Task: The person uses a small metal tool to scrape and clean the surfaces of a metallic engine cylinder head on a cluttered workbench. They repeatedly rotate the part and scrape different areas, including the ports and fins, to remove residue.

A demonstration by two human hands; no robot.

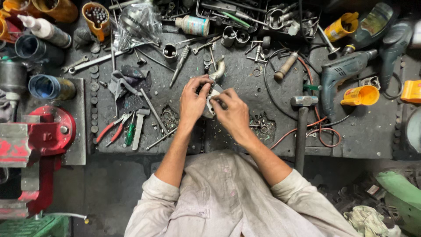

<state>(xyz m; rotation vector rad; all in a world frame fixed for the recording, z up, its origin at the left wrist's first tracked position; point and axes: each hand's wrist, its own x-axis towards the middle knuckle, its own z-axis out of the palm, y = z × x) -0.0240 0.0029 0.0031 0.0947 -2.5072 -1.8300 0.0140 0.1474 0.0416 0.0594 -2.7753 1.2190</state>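
Both my hands meet at the middle of a dark, greasy workbench point(245, 79). My left hand point(193, 102) and my right hand point(232, 113) together grip a small pale metal part point(211, 102), with fingers wrapped around it so most of it is hidden. A curved metal pipe piece point(218, 70) lies just beyond my fingers; whether it joins the held part I cannot tell. My sleeves are rolled above the elbows.
A red bench vise point(41, 140) stands at the left edge. Pliers point(112, 128), a green screwdriver point(130, 134), wrenches and sockets lie left of my hands. A hammer point(301, 127), an electric drill point(344, 74), cables and yellow cups sit to the right.
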